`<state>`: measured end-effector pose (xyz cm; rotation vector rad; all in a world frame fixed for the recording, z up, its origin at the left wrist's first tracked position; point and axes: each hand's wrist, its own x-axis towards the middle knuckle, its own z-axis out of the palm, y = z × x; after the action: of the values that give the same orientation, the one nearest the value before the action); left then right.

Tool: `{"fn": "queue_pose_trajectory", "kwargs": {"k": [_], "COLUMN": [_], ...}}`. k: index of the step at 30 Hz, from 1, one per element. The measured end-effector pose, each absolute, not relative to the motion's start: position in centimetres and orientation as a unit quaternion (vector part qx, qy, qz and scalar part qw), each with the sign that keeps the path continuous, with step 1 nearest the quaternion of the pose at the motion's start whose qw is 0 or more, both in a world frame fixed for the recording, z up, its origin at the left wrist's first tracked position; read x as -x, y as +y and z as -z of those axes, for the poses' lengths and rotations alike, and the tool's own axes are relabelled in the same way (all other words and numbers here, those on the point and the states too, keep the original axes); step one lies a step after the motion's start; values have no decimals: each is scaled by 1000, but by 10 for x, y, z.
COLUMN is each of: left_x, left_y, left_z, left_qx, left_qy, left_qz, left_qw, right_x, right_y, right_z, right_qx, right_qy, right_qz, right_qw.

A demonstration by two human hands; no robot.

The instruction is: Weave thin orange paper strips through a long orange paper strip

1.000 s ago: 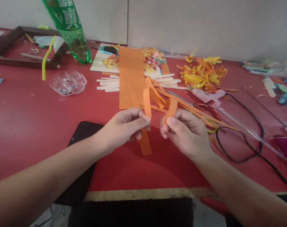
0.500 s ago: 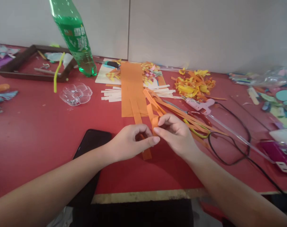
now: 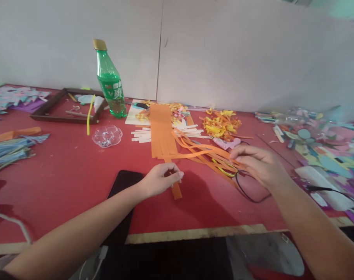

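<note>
My right hand is off to the right, its fingertips pinching the end of a long orange paper strip. That strip runs left to the lower edge of a flat orange paper sheet. My left hand is loosely curled over a short orange strip that sticks out below the sheet; a gap shows between thumb and forefinger, with nothing seen held. More loose orange strips fan out to the right, over yellow-handled scissors.
A black phone lies by my left forearm. Behind stand a green bottle, a dark frame and a clear flower-shaped dish. Yellow and orange scraps, a pink glue gun and its black cord lie right.
My right hand has moved right, away from my left, drawing out the orange strip that was curled between the fingers. The left hand stays near the sheet. The view has shifted up.
</note>
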<state>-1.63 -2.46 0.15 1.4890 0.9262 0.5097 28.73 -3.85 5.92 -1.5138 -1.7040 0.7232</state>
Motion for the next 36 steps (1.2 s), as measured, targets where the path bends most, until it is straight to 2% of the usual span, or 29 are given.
{"fn": "queue_pose_trajectory", "kwargs": {"k": [4, 6, 8, 10, 17, 23, 29, 32, 36], "left_x": [17, 17, 17, 17, 19, 21, 18, 18, 21], "left_y": [-23, -22, -21, -22, -24, -29, -33, -35, -31], "left_z": [2, 4, 5, 5, 1, 5, 6, 5, 8], "left_qx": [-655, -659, -665, -671, -713, -781, -808, -782, -723], "left_qy": [404, 404, 404, 406, 420, 418, 417, 432, 447], "left_qz": [-225, -225, -224, -225, -236, -256, -246, -255, -327], "left_qw": [598, 593, 587, 578, 509, 387, 335, 370, 414], "right_x": [-322, -328, -324, -311, -237, -225, -204, -188, -181], "right_y": [-51, -55, -55, -51, -15, 8, 6, -1, -8], "right_z": [-22, -9, -2, -1, 12, 21, 19, 22, 26], "right_qx": [668, 667, 645, 608, 543, 575, 551, 494, 453], "right_qy": [-664, -678, -719, -752, -818, -790, -795, -822, -844], "right_qz": [-217, -178, -22, 56, 33, 61, 64, -33, -134], "right_qw": [257, 252, 259, 250, 185, 203, 243, 279, 252]}}
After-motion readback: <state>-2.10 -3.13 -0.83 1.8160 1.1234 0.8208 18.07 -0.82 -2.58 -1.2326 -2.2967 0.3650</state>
